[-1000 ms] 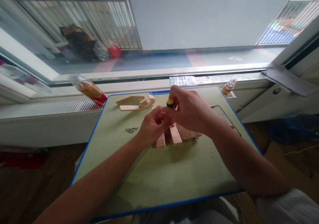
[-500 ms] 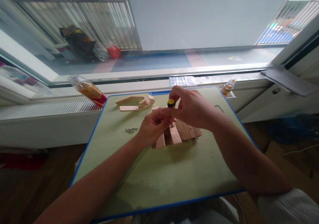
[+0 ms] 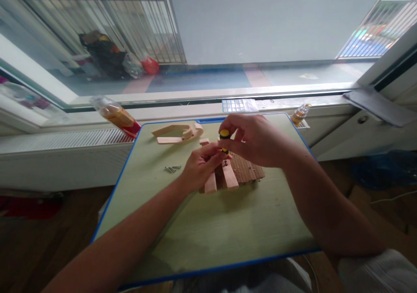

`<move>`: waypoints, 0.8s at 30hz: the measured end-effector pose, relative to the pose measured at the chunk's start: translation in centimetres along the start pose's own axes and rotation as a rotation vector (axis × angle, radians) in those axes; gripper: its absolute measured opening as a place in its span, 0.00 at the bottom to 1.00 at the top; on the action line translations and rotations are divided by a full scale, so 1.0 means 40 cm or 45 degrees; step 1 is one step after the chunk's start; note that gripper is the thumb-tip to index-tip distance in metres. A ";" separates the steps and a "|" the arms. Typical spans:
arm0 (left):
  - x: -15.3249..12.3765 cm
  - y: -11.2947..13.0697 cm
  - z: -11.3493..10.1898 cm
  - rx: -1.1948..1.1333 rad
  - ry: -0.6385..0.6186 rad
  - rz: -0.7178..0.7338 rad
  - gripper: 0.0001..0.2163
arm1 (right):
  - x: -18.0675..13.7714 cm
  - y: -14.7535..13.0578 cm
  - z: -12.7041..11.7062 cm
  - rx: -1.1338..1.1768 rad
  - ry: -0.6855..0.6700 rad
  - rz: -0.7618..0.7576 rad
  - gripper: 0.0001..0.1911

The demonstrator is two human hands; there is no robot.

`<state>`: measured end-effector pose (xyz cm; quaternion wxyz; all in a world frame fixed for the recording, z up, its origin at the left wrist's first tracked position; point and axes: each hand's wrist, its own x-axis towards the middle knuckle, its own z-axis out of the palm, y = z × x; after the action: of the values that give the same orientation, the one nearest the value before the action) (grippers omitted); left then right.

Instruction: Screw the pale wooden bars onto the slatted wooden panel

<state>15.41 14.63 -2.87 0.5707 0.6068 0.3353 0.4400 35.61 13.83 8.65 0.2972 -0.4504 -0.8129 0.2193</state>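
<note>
One screwdriver [image 3: 224,134], pinched by the right hand [image 3: 256,140], is best turned upright over the right wooden strip [image 3: 231,179]; the left hand [image 3: 199,166] curls, hold unclear.

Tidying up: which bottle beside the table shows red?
The larger bottle, left of the table, red at its lower end; the smaller one, right of it, shows none.

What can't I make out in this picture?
All in the head view:
- Tip of the yellow-and-black tool: hidden by the left hand.
- Middle of the left wooden strip: covered by the same hand.
- Small metal pieces: too small to tell screws from nails.
- Sleeve: cut off by the picture's edge.
</note>
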 end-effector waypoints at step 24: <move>0.003 -0.038 -0.001 -0.028 0.096 0.007 0.16 | 0.002 0.010 0.011 -0.023 -0.009 0.076 0.15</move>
<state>15.59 14.94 -4.34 0.5630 0.5845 0.3501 0.4678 35.52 14.06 8.12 0.2837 -0.4763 -0.8020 0.2224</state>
